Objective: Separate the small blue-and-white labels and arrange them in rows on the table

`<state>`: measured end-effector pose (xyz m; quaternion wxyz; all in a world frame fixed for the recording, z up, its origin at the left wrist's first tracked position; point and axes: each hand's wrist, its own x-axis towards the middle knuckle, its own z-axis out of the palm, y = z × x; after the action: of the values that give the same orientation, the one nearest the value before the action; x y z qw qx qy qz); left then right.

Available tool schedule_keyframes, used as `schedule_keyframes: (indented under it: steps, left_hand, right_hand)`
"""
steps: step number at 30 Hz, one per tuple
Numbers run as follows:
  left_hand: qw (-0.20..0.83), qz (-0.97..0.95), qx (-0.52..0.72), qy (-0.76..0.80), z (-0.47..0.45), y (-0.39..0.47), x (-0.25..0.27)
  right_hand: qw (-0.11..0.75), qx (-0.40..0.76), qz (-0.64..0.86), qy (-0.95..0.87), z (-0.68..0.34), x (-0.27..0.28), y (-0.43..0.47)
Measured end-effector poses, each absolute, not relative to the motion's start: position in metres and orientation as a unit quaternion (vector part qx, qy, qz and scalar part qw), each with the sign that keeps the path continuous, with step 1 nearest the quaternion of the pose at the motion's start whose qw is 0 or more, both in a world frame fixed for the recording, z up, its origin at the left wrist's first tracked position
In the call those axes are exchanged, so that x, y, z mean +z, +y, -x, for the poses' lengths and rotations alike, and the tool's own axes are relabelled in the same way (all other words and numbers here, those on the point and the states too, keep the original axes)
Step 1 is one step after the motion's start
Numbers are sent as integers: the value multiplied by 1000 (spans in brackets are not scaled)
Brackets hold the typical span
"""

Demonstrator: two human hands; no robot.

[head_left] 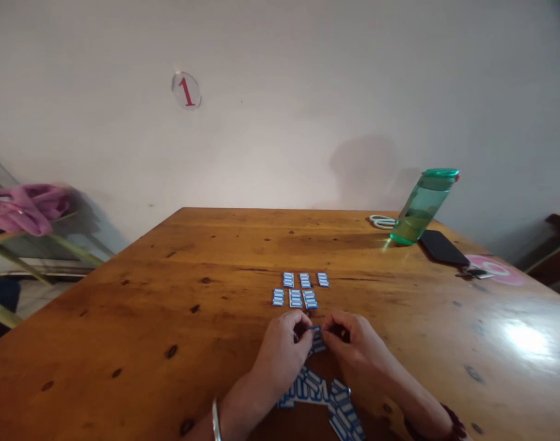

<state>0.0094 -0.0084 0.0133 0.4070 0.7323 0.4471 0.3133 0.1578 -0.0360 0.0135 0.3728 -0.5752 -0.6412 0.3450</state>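
Observation:
Several small cards with blue edges and white bars lie in two short rows, among them a card in the nearer row. Just in front of these rows, my left hand pinches a small blue-and-white card between thumb and forefinger. My right hand, its thumb and forefinger also closed, grips the opposite edge of the same card. Below and between my wrists is a loose, overlapping pile of similar cards, partly hidden by my left hand. More overlapping cards lie beside my right forearm.
The wooden table reaches toward a pale wall. At its back right stand a green bottle, a white cable, a black phone, keys and a pink disc. Pink cloth lies off to the left.

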Motion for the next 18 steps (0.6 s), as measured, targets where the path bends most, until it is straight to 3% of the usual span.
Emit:
schedule_keyframes:
  steps: [7, 18]
  left_hand:
    - [388, -705, 385, 452, 1, 1, 21]
    - [319, -716, 388, 485, 15, 11, 24]
  right_hand:
    - [431, 467, 625, -453, -178, 16, -28]
    - [349, 426, 699, -456, -208, 8, 24]
